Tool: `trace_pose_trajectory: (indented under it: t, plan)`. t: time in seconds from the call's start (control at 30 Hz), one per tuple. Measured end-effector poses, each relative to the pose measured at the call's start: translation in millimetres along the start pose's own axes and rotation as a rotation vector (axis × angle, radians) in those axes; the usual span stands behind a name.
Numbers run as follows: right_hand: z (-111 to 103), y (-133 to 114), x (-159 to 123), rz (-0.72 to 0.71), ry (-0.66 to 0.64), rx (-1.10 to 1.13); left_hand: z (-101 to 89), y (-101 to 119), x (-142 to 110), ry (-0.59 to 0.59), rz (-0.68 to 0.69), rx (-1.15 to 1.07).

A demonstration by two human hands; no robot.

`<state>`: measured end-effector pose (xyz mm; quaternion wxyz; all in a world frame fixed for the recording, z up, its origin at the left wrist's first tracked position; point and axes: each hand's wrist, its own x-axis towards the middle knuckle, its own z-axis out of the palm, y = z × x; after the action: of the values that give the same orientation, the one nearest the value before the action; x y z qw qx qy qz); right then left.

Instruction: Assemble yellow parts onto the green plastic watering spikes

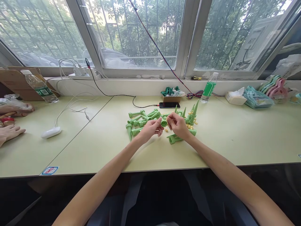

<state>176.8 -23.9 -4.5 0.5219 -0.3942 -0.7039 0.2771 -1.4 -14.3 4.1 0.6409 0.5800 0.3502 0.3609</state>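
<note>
My left hand [151, 128] and my right hand [178, 125] meet over the pale green table [98, 147], both pinched on one green plastic cone spike [164, 122] whose round open end faces me. Behind and around them lies a pile of green cone spikes [141, 119], some lying flat, a few standing point up at the right [193, 113]. Small yellow parts [190, 126] are scattered among them. One more green spike [174, 139] lies under my right wrist.
A black phone [169, 104] on a cable lies behind the pile, next to a small box of green items [171, 93]. A green-labelled bottle [208, 88], tissues [235, 97], a white mouse [51, 132] and another bottle [39, 86] stand about. Another person's hands [10, 131] rest at the far left.
</note>
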Motion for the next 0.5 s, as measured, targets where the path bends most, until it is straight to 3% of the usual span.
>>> trace_pose_trajectory:
  t: [0.5]
  plan:
    - [-1.4, 4.6, 1.5, 0.012, 0.029, -0.031, 0.8, -5.4, -1.3, 0.06, 0.27, 0.441]
